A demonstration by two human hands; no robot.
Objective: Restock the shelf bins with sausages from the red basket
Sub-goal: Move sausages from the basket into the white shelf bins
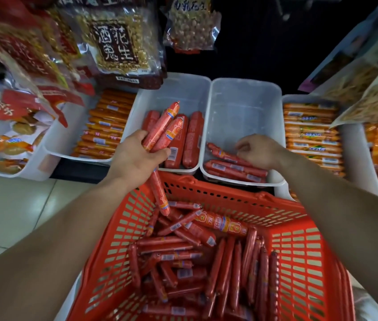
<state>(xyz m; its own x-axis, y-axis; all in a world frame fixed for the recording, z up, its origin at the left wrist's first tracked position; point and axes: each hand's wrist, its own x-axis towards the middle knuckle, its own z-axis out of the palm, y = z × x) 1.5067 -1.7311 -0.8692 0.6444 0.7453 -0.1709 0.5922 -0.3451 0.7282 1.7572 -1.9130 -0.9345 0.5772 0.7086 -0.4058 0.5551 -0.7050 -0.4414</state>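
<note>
Well, why does the left hand [137,156] sit between the red basket [299,239] and the left clear bin [183,86]? — Reader

Fingers and thumb clamp a bundle of held sausages [162,128]. Two tips point over that bin and one end dangles into the basket's far corner. This is judged a transfer toward the thick sausages [192,140] lying lengthwise there. Many loose sausages [206,262] lie in the basket. — Legend

And the right hand [257,150]? — Reader

Fingers curl downward, close together, over the thin sausages [234,169] laid crosswise at the near end of the right clear bin [241,105]. Whether they pinch one cannot be told. Probably it is squaring the row, so sizes stay sorted. — Legend

Any legible writing? — Reader

The peanut bag [116,42] above reads 酒鬼花生. Sausage labels are too small to read. — Legend
</note>
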